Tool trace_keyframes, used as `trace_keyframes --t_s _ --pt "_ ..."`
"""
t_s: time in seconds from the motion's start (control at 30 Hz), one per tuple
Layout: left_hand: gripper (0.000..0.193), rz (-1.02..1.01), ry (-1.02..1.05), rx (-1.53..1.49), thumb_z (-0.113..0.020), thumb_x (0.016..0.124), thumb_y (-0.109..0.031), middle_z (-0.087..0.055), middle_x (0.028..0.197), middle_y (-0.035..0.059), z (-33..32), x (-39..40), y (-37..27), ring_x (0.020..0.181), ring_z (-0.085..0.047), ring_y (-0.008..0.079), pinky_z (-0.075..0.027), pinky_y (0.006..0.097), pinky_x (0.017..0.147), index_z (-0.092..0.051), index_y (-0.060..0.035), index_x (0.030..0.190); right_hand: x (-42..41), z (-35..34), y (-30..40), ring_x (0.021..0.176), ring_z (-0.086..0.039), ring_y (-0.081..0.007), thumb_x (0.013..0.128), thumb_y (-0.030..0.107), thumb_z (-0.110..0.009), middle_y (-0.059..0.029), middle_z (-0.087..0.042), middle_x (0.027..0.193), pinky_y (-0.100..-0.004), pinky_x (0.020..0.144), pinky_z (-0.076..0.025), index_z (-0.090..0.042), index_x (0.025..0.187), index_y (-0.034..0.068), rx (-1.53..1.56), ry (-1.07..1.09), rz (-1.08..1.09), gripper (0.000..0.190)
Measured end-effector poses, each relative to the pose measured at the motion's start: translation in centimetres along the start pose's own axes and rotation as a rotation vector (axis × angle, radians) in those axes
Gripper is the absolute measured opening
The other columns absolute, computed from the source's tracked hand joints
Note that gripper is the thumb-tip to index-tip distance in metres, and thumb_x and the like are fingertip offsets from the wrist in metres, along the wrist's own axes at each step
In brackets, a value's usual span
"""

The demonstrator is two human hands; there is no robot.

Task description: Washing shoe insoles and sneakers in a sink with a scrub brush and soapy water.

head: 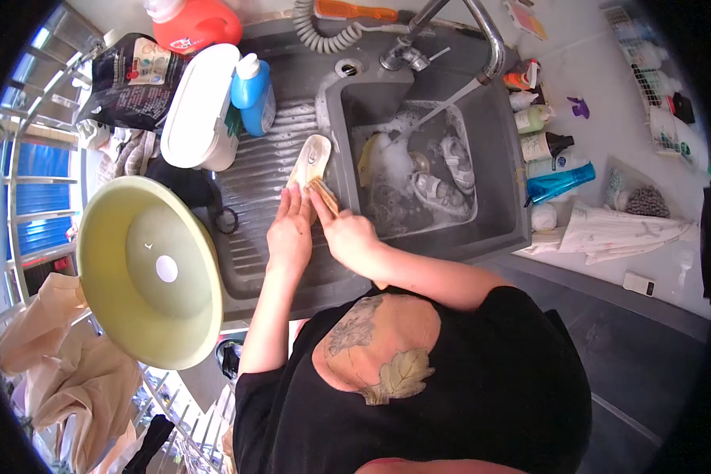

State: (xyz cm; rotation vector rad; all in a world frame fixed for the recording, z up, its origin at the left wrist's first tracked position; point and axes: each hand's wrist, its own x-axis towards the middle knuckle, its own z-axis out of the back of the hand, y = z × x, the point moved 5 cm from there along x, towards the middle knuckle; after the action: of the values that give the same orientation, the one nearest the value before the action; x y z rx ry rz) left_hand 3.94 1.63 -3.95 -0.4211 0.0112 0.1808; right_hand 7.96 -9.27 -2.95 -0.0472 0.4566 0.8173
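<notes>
On the ribbed drainboard (246,237) of a grey sink lies a shoe insole (312,155), pale with darker marks. My left hand (290,234) presses flat on its near end, fingers extended. In my right hand (348,234) is a brush with a wooden-looking back (324,197), its working side against the insole and hidden. Right of them, the basin (352,169) holds sudsy water, with a pair of light sandals or openwork shoes (441,192) in it. Water runs from the chrome faucet (493,50) into the basin. A yellowish thing (367,159) lies partly under the foam.
Left of the drainboard a large yellow-green plastic basin (210,284) stands tilted. Behind it are a white lidded tub (201,106), a blue bottle (255,98) and a red jug (195,26). An orange brush (355,10) lies behind the sink; several bottles line the right side.
</notes>
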Motion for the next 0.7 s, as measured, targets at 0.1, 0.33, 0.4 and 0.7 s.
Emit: trace_keyframes --t_s 0.1,0.33,0.4,0.7 --pt "0.052 -0.036 0.011 0.018 -0.042 0.088 -0.002 -0.045 0.144 0.0205 -0.3 -0.2 -0.7 0.135 -0.043 0.0355 -0.045 0.0383 0.104 -0.045 -0.0021 0.14 5.6 2.6 -3.6 0.06 -0.067 -0.0296 0.085 0.013 -0.051 -0.0177 -0.068 0.074 -0.0411 0.052 -0.054 -0.02 0.151 -0.002 0.123 -0.328 -0.045 0.074" --pt "0.057 -0.041 -0.027 0.069 -0.043 0.085 0.003 -0.045 0.143 0.0229 -0.7 -0.1 -0.8 0.133 -0.044 0.0381 -0.049 0.0389 0.1 -0.038 0.0034 0.142 1.9 0.9 -2.5 0.065 -0.069 -0.0322 0.085 0.012 -0.05 -0.0206 -0.068 0.077 -0.0452 0.057 -0.056 -0.013 0.154 0.003 0.155 0.05 -0.114 0.079" --pt "0.059 -0.055 -0.02 0.152 -0.044 0.085 0.003 -0.045 0.143 0.0235 -0.9 0.0 -0.9 0.133 -0.043 0.0382 -0.05 0.0388 0.098 -0.035 0.0045 0.143 4.1 1.9 -4.3 0.066 -0.069 -0.0337 0.085 0.011 -0.05 -0.0208 -0.068 0.078 -0.0459 0.058 -0.055 -0.017 0.153 0.003 0.132 -0.089 -0.096 0.075" --pt "0.051 -0.101 -0.06 0.197 -0.049 0.085 -0.003 -0.047 0.139 0.0283 0.0 0.5 -1.5 0.126 -0.051 0.0416 -0.045 0.0393 0.103 -0.045 0.0098 0.134 4.2 2.5 -3.0 0.065 -0.07 -0.0259 0.086 0.015 -0.051 -0.0175 -0.07 0.078 -0.0391 0.054 -0.055 -0.022 0.149 -0.006 0.077 -0.086 -0.071 0.072"
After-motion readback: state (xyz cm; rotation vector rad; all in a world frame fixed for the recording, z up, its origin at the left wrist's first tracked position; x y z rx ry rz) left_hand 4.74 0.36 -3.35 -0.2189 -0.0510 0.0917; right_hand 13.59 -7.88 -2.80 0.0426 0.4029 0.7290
